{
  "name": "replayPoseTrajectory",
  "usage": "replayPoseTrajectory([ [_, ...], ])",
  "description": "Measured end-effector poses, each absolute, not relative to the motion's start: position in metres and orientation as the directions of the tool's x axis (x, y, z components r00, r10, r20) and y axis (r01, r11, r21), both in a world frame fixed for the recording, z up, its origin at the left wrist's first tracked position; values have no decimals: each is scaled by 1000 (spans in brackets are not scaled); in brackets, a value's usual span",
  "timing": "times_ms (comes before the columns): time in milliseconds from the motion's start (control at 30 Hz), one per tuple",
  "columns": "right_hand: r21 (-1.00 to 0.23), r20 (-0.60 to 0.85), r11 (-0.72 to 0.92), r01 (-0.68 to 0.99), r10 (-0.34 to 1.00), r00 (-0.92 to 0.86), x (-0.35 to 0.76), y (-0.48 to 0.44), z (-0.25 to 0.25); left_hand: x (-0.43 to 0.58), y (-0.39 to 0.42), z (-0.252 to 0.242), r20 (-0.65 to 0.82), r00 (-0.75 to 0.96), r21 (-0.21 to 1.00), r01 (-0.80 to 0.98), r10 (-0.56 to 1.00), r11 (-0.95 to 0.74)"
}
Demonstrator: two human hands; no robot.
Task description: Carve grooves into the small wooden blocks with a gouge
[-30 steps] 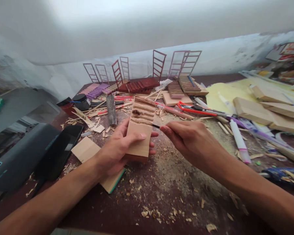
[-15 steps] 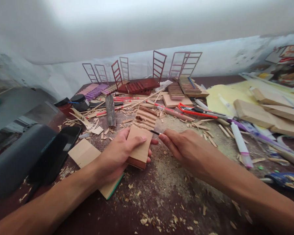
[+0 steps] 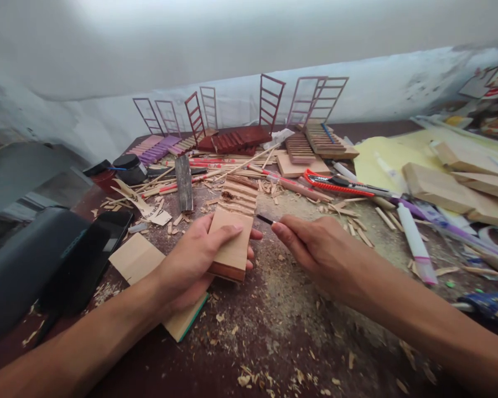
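A small wooden block (image 3: 231, 243) lies in my left hand (image 3: 197, 254), thumb on its top face and fingers curled round the far side. Its far half is carved into step-like ridges, with a dark knot at the left. My right hand (image 3: 307, 240) is closed round a thin tool with a dark narrow blade (image 3: 265, 219); its handle is hidden in the fist. The blade's tip is just right of the block's edge, apart from it. Under my left forearm a flat wooden board (image 3: 139, 257) with a green edge rests on the table.
An orange utility knife (image 3: 336, 182) and a white marker (image 3: 415, 243) lie to the right, near several wood blocks (image 3: 434, 188). At the back stand ridged pieces with small ladder-like frames (image 3: 271, 102). A black phone (image 3: 85, 262) is at left. Shavings litter the table (image 3: 249, 342).
The tool's blade has drawn back from the block's right edge, and my right hand has shifted slightly right. The left hand keeps hold of the block; the view has shifted a little.
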State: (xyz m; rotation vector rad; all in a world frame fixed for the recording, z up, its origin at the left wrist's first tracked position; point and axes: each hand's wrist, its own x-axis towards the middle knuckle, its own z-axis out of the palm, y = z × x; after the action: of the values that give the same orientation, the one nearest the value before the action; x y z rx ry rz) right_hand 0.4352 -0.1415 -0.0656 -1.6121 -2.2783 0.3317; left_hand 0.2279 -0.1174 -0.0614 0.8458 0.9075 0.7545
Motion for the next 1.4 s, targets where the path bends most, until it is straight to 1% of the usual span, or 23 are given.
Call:
replayPoseTrajectory([
  [67, -379, 105, 295, 877, 956, -276, 436, -141, -66, 228, -117, -62, -357, 428, 862, -193, 831, 470],
  [233, -410, 55, 285, 866, 956, -289, 435, -141, -68, 230, -117, -63, -333, 451, 869, -195, 828, 456],
  [333, -410, 39, 232, 882, 971, -237, 433, -141, -71, 230, -117, -64, -329, 452, 874, -187, 829, 448],
  [433, -421, 78, 243, 874, 969, -233, 431, -144, -75, 231, -118, -65, -328, 432, 885, -171, 840, 433],
  [500, -426, 133, 302, 853, 953, -271, 431, -147, -76, 231, -119, -66, -319, 426, 895, -158, 847, 417],
  [600, -391, 212, 392, 833, 919, -333, 431, -150, -79, 231, -121, -68, -306, 438, 909, -130, 845, 396],
  [667, -359, 192, 370, 857, 928, -320, 431, -151, -80, 230, -122, -70, -298, 445, 916, -115, 844, 384],
  [733, -342, 131, 296, 892, 955, -266, 432, -151, -81, 229, -123, -71, -287, 447, 923, -108, 847, 370],
  [800, -379, 85, 256, 889, 967, -242, 433, -150, -80, 229, -123, -71, -281, 440, 929, -96, 853, 356],
  [900, -482, 59, 286, 828, 954, -296, 434, -145, -75, 228, -124, -71, -288, 433, 935, -63, 854, 348],
  [967, -512, 52, 286, 810, 952, -303, 434, -144, -73, 228, -124, -71, -292, 440, 937, -49, 850, 347],
  [1033, -494, 68, 285, 822, 955, -290, 434, -146, -71, 228, -123, -70, -292, 448, 936, -46, 845, 348],
  [1067, -462, 79, 284, 840, 957, -280, 433, -147, -72, 228, -123, -69, -293, 451, 936, -45, 843, 350],
  [1167, -314, 98, 265, 912, 964, -246, 433, -152, -72, 229, -122, -68, -302, 452, 934, -35, 840, 355],
  [1200, -298, 100, 260, 918, 965, -241, 433, -152, -71, 229, -122, -67, -301, 449, 936, -31, 841, 352],
  [1233, -319, 97, 261, 911, 965, -243, 433, -151, -70, 229, -122, -67, -299, 448, 937, -29, 843, 349],
  [1333, -508, 27, 257, 822, 959, -284, 434, -146, -65, 228, -122, -67, -303, 446, 936, -28, 842, 352],
  [1400, -583, -7, 240, 776, 954, -300, 434, -142, -62, 228, -123, -68, -310, 451, 932, -31, 837, 362],
])
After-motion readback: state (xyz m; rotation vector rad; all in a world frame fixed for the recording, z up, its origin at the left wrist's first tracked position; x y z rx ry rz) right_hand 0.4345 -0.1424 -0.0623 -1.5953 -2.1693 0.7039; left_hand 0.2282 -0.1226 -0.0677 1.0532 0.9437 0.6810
